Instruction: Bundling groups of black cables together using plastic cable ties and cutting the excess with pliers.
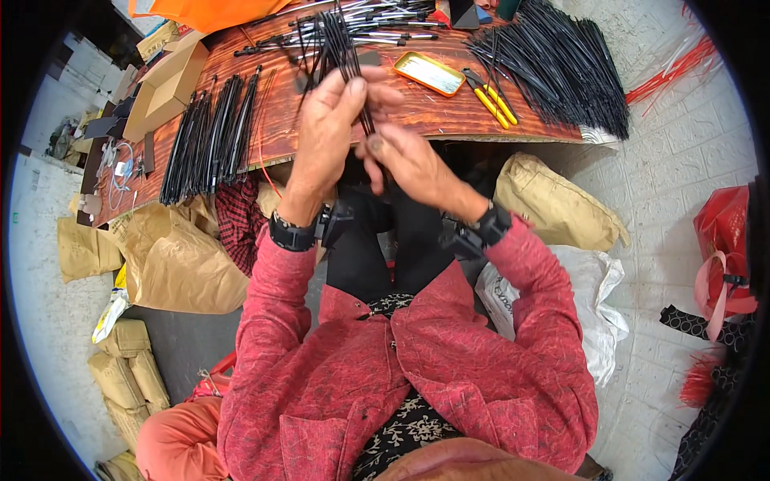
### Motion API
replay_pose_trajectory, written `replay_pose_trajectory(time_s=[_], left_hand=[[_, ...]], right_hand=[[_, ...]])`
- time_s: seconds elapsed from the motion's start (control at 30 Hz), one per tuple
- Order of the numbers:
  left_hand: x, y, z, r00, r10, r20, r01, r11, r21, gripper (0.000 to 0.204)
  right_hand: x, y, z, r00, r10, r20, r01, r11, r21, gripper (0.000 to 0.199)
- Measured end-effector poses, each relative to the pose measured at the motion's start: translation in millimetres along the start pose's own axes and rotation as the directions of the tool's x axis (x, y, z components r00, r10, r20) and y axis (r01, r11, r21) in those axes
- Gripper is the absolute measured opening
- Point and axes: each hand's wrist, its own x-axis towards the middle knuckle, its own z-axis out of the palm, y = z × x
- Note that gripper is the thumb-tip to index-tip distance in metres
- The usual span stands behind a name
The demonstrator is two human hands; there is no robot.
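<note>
Basically both hands are up over the near edge of the wooden table (449,120), working one bundle of thin black rods (341,48). Left hand (329,132) is closed around the bundle's lower part, fingers wrapped, thumb across the front; the rods fan out upward and away from the fist over the tabletop. Right hand (409,164) sits just below and beside it, fingertips pinched at the bottom ends of the same rods, touching the left hand. Both wrists wear black straps, sleeves are red. On the table: a row of black rod bunches (210,136) to the left, a big loose heap of black rods (561,68) to the right, yellow-handled pliers (491,98) and a shallow yellow tin (429,72) between the hands and that heap. Open cardboard box (164,84) at far left of the table. Brown paper sacks (180,260) lie below the table edge, red sticks (670,72) on the floor at right.
</note>
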Motion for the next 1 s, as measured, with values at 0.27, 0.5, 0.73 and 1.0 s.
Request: replay_pose_trajectory(time_s=[0.27,0.5,0.73,1.0], left_hand=[[55,20,11,0.926,0.367,0.092,-0.378,0.907,0.184,0.022],[51,-47,-27,0.993,0.111,-0.028,-0.109,0.99,0.087,0.022],[6,-6,-20,0.999,0.019,-0.041,-0.026,0.984,-0.176,0.029],[-20,-4,-11,0.997,-0.011,-0.07,-0.001,0.984,-0.178,0.031]], right_hand=[[86,-7,-40,0.855,-0.5,-0.139,0.431,0.833,-0.347,0.039],[89,70,-34,0.9,-0.428,-0.079,0.359,0.833,-0.421,0.032],[14,13,-15,0.985,-0.047,0.164,0.067,0.99,-0.123,0.024],[-23,-11,3,0.971,0.11,0.213,-0.15,0.972,0.182,0.028]])
